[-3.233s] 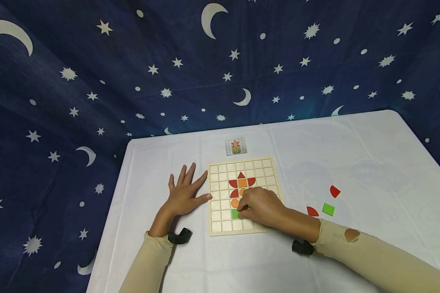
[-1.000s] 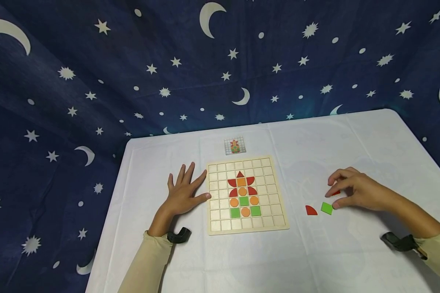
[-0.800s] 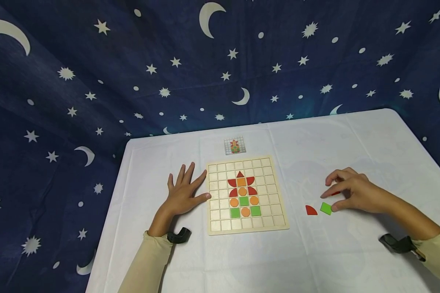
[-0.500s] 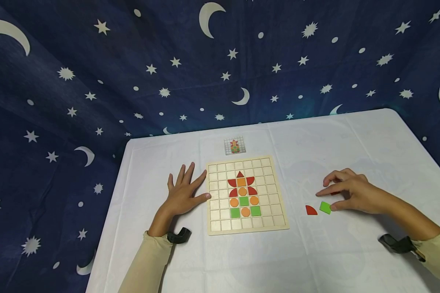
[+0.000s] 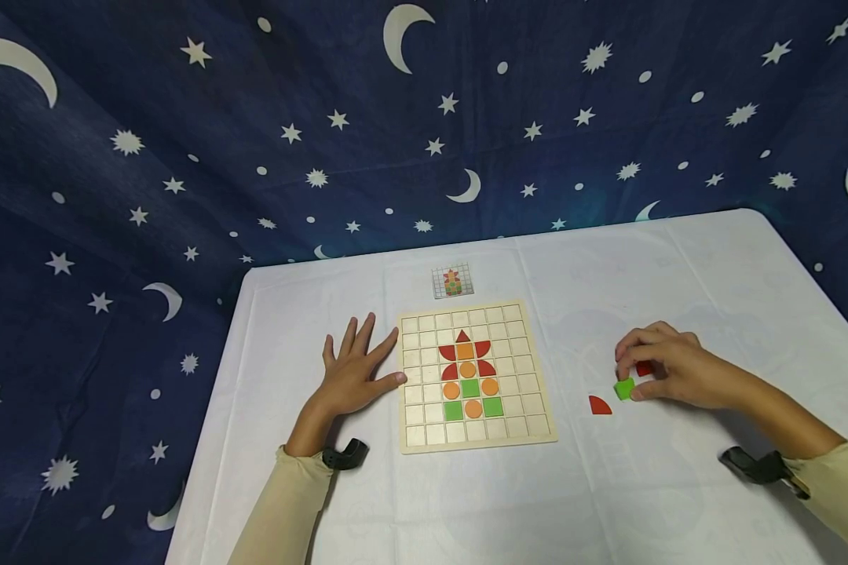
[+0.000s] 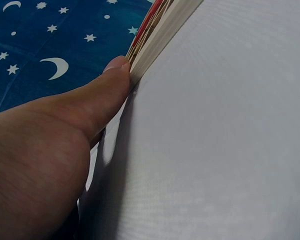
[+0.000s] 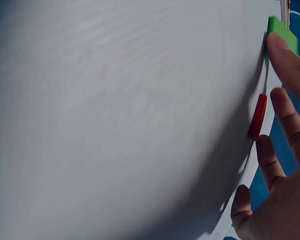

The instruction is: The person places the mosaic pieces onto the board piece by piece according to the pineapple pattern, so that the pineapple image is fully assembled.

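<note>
Between thumb and index finger, my right hand (image 5: 681, 370) pinches a green square tile (image 5: 624, 388), which is tilted. In the right wrist view that green tile (image 7: 286, 36) stands on edge by the thumb. Under the same hand lies a red quarter-circle tile (image 5: 644, 368), partly hidden. Another red quarter-circle tile (image 5: 599, 406) lies just left of it. My left hand (image 5: 353, 380) is spread on the cloth, its thumb touching the left edge of the wooden grid board (image 5: 424, 435). Red, orange and green tiles form a figure on the board's middle squares.
A small card (image 5: 453, 281) with a printed grid and coloured figure lies behind the board. White cloth (image 5: 495, 510) covers the table. A dark blue curtain (image 5: 572, 157) with moons and stars hangs at its back and sides.
The right hand has gone from the board to the loose tiles at right. It slid the green square slightly left, then lifted and tilted it in a pinch. The left hand stays put.
</note>
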`<action>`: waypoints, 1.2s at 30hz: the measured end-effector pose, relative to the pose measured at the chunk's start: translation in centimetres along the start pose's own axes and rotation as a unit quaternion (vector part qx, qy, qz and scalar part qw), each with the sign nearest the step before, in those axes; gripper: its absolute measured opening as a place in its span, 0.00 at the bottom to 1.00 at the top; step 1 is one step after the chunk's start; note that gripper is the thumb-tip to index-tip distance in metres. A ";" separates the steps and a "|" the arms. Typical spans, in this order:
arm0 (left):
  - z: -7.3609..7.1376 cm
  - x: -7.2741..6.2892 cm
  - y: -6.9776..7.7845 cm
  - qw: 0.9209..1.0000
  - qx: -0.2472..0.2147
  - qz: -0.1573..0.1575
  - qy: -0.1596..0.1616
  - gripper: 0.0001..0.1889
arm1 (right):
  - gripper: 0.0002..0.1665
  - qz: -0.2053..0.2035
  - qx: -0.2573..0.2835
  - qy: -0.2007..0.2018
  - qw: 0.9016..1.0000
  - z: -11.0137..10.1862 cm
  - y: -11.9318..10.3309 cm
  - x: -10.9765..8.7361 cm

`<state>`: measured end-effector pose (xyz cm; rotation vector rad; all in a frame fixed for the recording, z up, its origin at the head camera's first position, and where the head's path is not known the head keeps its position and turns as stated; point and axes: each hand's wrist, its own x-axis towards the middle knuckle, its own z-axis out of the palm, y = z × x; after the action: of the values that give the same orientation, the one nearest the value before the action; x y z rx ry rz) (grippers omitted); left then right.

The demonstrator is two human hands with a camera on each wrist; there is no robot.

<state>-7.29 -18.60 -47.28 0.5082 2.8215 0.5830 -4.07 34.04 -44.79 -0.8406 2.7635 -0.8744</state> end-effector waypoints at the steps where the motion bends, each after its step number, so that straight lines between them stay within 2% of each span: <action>1: 0.0 0.0 0.0 1.000 0.000 0.001 0.001 0.43 | 0.26 0.000 0.002 0.002 1.000 0.0 -0.1 0.1; 6: 0.0 0.0 0.0 1.000 0.001 0.001 0.000 0.43 | 0.21 0.005 0.026 0.019 0.999 0.5 -1.2 1.3; 10: -0.1 0.0 0.0 1.000 0.003 0.000 -0.002 0.43 | 0.16 0.000 0.088 0.009 0.996 1.3 -2.7 2.6; 14: -0.1 0.0 0.0 1.000 0.002 0.001 -0.001 0.43 | 0.13 0.001 0.157 -0.015 0.988 2.3 -4.6 4.0; 19: -0.2 0.1 0.1 1.000 0.003 0.000 -0.001 0.43 | 0.09 0.047 0.218 -0.038 0.974 3.8 -7.2 5.8; 22: -0.2 0.1 0.1 1.000 0.006 0.000 -0.001 0.43 | 0.09 0.069 0.228 -0.049 0.970 4.5 -8.6 6.9; 25: -0.1 0.1 0.1 1.000 0.007 0.000 -0.001 0.43 | 0.09 0.073 0.226 -0.058 0.970 5.2 -9.9 7.9; 30: -0.1 0.1 0.1 1.000 0.005 0.001 -0.001 0.43 | 0.09 0.057 0.225 -0.059 0.971 6.8 -11.5 9.2; 36: -0.2 0.1 0.1 1.000 0.002 0.003 0.000 0.43 | 0.07 0.028 0.241 -0.064 0.968 8.8 -13.2 9.8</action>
<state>-7.39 -18.51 -47.08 0.5163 2.8226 0.5781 -3.63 15.41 -44.16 -0.6929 2.2971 -1.3485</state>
